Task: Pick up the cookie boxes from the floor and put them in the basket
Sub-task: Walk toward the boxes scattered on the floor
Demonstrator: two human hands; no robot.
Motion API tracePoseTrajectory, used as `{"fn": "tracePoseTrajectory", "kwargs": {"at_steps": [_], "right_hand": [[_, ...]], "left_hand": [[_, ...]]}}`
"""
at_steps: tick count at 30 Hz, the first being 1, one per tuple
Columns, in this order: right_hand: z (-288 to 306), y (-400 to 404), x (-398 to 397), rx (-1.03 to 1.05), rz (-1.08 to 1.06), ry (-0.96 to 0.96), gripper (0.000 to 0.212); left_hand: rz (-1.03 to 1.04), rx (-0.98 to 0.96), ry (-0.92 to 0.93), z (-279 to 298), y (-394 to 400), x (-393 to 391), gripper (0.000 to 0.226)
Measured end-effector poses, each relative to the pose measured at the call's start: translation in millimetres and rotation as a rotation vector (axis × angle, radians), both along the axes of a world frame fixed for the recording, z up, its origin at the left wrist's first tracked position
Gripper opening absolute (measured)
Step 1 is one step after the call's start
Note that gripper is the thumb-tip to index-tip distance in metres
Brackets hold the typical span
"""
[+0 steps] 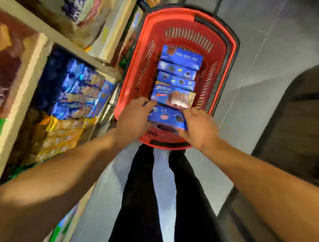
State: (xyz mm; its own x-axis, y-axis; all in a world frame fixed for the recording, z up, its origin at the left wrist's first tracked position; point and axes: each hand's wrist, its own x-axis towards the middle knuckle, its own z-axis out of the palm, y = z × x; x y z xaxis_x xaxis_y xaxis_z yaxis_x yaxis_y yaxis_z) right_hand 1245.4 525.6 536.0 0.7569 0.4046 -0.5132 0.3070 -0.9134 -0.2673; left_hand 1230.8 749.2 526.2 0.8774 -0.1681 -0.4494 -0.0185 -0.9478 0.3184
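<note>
At frame centre, the left hand (135, 118) and right hand (198, 128) grip the ends of a blue cookie box (166, 117) over the red basket (138, 73).

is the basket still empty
No, the red basket already holds a row of blue cookie boxes, and both hands are at the nearest one.

Five blue cookie boxes (176, 77) lie in one red basket (138, 69); two hands (135, 118) reach in.
</note>
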Motion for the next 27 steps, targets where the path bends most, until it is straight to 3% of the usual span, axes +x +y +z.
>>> {"fn": "tracePoseTrajectory", "kwargs": {"at_steps": [6,10,14,18,27], "right_hand": [[-146,23,9,-0.021,-0.111,0.091,0.066],[-230,31,7,-0.083,-0.142,0.120,0.064],[-263,38,10,-0.088,-0.190,0.077,0.076],[-237,36,1,-0.062,-0.280,0.132,0.067],[-48,30,-40,-0.018,-0.542,0.126,0.067]], "left_hand": [[-0.037,-0.016,0.106,-149,15,27,0.063],[-0.070,-0.049,0.210,-238,23,23,0.079],[-0.034,0.026,0.181,-275,25,27,0.073],[-0.016,-0.035,0.248,-247,18,41,0.069],[-0.365,-0.152,0.142,-58,-11,62,0.055]]}}
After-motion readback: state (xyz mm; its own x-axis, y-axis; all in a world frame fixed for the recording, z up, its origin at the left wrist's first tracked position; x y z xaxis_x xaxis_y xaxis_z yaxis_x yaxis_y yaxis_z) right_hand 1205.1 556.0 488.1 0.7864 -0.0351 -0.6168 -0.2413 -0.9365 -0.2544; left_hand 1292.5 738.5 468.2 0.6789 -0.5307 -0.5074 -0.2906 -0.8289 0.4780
